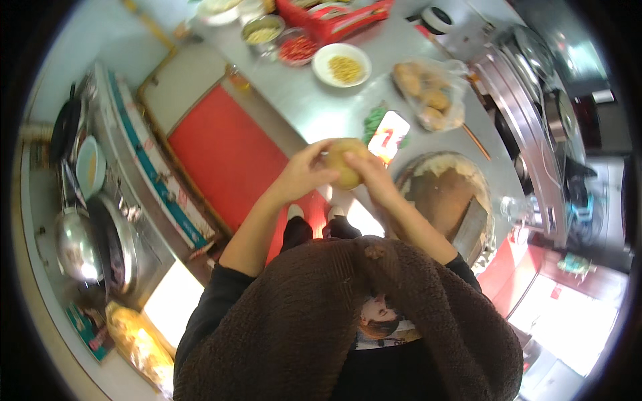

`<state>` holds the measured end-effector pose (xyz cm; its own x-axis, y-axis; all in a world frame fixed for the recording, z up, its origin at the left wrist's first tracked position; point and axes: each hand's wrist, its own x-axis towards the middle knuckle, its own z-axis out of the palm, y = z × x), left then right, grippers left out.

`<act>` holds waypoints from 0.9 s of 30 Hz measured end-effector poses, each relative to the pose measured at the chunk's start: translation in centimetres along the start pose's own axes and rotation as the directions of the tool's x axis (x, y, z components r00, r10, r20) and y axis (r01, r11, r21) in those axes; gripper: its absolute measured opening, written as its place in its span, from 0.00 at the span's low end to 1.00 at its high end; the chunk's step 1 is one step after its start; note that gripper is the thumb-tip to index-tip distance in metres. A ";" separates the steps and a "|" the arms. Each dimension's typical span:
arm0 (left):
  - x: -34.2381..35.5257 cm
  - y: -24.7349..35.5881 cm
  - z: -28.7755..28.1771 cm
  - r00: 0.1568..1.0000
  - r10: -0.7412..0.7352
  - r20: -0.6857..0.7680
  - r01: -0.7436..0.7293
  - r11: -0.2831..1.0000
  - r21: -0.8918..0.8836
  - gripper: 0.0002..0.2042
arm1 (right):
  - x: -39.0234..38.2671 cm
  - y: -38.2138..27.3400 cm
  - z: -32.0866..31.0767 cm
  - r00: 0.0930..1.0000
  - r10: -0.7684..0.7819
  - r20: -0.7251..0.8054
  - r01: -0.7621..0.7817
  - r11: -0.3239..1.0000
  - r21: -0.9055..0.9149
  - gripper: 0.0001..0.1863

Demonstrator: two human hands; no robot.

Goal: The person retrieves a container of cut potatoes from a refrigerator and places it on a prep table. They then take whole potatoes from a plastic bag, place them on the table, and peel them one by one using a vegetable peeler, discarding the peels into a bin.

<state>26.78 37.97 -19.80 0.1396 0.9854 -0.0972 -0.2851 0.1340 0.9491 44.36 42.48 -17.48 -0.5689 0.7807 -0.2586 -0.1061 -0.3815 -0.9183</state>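
Observation:
Between my two hands is a round yellowish-brown potato, held up in front of me near the table's edge. My left hand curls its fingers around the potato's left side. From the right, my right hand grips it with fingers over the top. Just beyond the right hand lies a lit phone, on or beside some leafy greens. A clear plastic bag of potatoes rests farther back on the metal table.
To my right is a round chopping board with a cleaver on it. A white plate of yellow pieces, a bowl of chopped red pepper and a red basket stand at the back. Pans line the left counter.

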 end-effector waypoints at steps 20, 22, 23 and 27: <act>-13.3 -40.4 -8.3 0.583 -0.653 -0.483 -0.167 0.485 -0.858 0.25 | 12.9 43.4 -15.0 0.604 0.489 -0.630 -0.783 0.511 -0.354 0.16; -12.9 -42.5 -6.4 0.645 -0.596 -0.477 -0.299 0.377 -0.876 0.26 | 14.3 46.0 -20.6 0.559 0.308 -0.770 -0.820 0.338 -0.461 0.13; -12.5 -43.6 -5.7 0.694 -0.532 -0.486 -0.368 0.319 -0.873 0.26 | 15.4 47.0 -23.1 0.584 0.127 -0.802 -0.812 0.088 -0.578 0.12; -11.7 -46.2 -2.1 0.668 -0.619 -0.413 -0.314 0.268 -0.911 0.27 | 19.2 47.2 -29.8 0.723 -0.115 -0.681 -0.686 -0.242 -0.687 0.12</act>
<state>36.27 20.43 -63.13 -0.1216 0.6187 -0.7762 -0.9839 -0.1781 0.0122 52.75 54.19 -74.73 0.1565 0.9456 -0.2853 0.9756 -0.1030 0.1937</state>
